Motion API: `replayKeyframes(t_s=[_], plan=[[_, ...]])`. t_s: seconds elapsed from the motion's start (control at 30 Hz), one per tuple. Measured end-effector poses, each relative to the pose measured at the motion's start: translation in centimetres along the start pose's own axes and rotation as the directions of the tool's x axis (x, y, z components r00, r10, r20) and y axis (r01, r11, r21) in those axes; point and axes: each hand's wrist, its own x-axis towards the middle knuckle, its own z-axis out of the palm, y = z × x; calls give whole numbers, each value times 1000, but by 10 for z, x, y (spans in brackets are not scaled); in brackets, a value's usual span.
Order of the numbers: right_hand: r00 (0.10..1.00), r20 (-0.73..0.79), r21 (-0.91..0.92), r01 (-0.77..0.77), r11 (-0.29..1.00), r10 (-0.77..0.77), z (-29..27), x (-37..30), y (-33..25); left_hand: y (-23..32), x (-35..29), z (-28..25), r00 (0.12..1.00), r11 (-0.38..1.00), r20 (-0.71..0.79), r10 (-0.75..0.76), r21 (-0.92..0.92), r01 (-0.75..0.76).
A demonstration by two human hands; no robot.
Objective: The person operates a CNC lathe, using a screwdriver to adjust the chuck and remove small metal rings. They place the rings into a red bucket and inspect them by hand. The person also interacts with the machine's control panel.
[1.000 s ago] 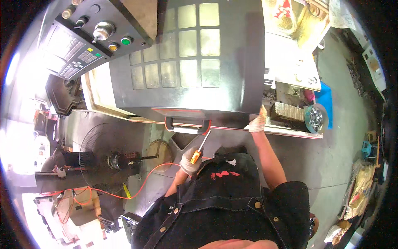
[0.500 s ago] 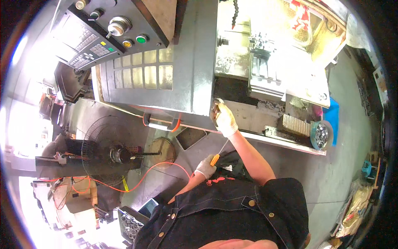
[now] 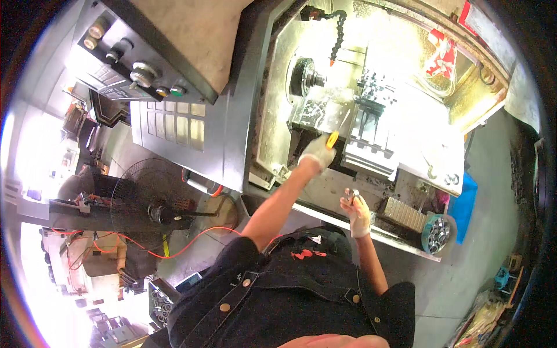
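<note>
My left hand [image 3: 318, 155], in a pale glove, is closed round the yellow handle of a screwdriver [image 3: 332, 140]. Its thin shaft points up into the lit lathe opening, below and right of the chuck [image 3: 303, 76]. A short metal piece sits in the chuck's centre. My right hand [image 3: 360, 219], also gloved, pinches a small metal ring [image 3: 351, 196] at its fingertips above the machine's front ledge. Right of the chuck, the tool block [image 3: 371, 124] rests on its slide, partly washed out by glare.
The grey sliding door [image 3: 229, 136] and control panel [image 3: 142, 75] stand at left. A ribbed metal block [image 3: 405, 214] and a round tub of metal rings [image 3: 439, 234] sit on the right ledge. A floor fan [image 3: 154, 211] and an orange hose [image 3: 200, 233] are lower left.
The door stands further left, uncovering the chuck. My left hand with the screwdriver has risen from beside my body into the machine opening. My right hand has left the door edge, moving right and down.
</note>
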Motion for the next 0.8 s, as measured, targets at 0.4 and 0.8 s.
replayKeyframes(t_s=[0.4, 0.8], plan=[[998, -54, 261, -13, 965, 28, -70, 22, 11, 37, 150, 4, 995, 960, -23, -93, 263, 96], [735, 626, 228, -492, 840, 260, 0, 126, -21, -59, 14, 21, 955, 981, -261, -138, -172, 95]])
